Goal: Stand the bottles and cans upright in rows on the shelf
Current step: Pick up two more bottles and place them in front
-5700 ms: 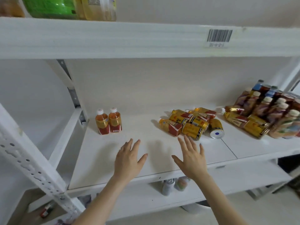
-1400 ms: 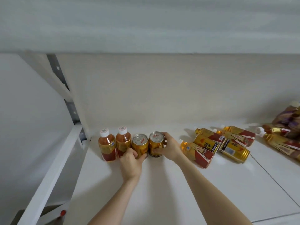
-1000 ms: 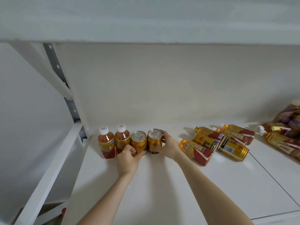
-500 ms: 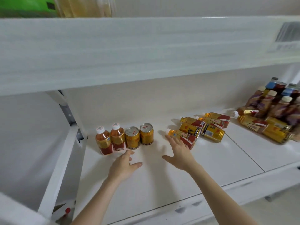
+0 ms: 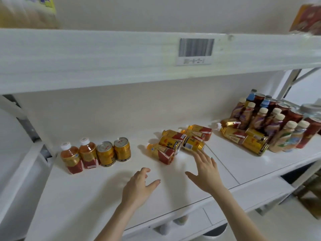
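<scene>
Nearest the camera, two bare forearms reach over the front edge of the white shelf (image 5: 86,197). The left hand (image 5: 139,186) hovers low over bare shelf, its fingers (image 5: 145,171) loosely curled and the thumb spread, grasping nothing. The right hand (image 5: 206,171) is stretched further in, its fingers (image 5: 199,156) spread and released, the tips just short of a fallen gold can (image 5: 192,143).

Beyond the hands, at the left, a row stands upright: two tea bottles (image 5: 79,156) with white caps, then two gold cans (image 5: 113,151), all side by side and touching or nearly so. In the middle lies a heap on its side: a tea bottle (image 5: 160,153) nearest, a second gold can (image 5: 169,144) behind it, and more bottles (image 5: 194,132) further back. To the right, more gold bottles and cans (image 5: 243,139) lie tipped against a cluster of upright bottles (image 5: 271,119) near the back wall. Above, the upper shelf's edge carries a barcode label (image 5: 195,51).
</scene>
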Tool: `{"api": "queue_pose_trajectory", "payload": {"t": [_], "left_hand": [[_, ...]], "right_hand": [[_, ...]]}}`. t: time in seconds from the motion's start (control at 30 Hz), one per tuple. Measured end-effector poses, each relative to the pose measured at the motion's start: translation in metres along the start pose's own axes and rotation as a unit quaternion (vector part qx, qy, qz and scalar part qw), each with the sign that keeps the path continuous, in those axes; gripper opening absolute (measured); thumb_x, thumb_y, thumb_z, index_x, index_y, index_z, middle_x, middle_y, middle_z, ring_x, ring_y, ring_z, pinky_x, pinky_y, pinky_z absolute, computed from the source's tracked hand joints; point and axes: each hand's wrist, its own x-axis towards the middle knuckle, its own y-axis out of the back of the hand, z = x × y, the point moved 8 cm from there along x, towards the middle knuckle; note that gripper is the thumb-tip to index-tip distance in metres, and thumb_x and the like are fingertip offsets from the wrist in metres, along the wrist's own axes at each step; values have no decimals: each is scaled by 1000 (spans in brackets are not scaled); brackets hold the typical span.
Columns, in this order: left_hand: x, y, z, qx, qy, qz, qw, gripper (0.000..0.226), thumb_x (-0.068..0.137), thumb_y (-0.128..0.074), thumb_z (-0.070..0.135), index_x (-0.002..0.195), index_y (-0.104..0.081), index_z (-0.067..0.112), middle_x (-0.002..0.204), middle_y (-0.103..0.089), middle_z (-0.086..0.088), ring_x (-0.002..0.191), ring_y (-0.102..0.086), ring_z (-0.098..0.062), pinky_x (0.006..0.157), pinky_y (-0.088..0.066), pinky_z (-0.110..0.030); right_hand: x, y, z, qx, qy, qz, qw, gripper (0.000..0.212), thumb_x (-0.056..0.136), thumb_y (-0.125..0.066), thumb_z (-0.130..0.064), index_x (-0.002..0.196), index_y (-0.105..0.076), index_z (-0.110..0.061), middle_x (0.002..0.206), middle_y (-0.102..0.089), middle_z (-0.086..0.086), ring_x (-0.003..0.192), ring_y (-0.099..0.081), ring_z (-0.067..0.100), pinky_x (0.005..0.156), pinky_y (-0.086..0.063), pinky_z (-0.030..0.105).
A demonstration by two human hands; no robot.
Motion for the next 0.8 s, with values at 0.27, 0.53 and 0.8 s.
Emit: {"api": "queue_pose_trajectory", "payload": {"t": [0.27, 0.53, 0.8], "left_hand": [[4, -57, 79, -14, 30, 42, 999, 56, 81, -56, 60, 126, -43, 30, 125, -57, 6, 113, -55, -14, 84, -44, -30], [12, -76, 107, -34, 82, 72, 993, 62, 81, -54, 62, 131, -43, 27, 132, -55, 2, 117, -55, -20, 91, -45, -36], [39, -53, 84, -39, 202, 190, 960, 68, 77, -50, 70, 124, -43, 21, 108, -61, -10, 101, -59, -34, 78, -49, -41]], "right_hand": [[6, 16, 69, -14, 50, -50, 997, 79, 87, -51, -56, 150, -13, -27, 160, -14, 0, 148, -7, 21, 120, -11, 46], [29, 33, 126, 8, 41, -54, 998, 79, 87, -54, -53, 150, -15, -26, 160, -17, 2, 147, -12, 23, 119, -16, 45], [97, 42, 166, 45, 41, -50, 997, 75, 85, -59, -50, 147, -25, -22, 155, -29, 5, 141, -27, 28, 111, -30, 49]]}}
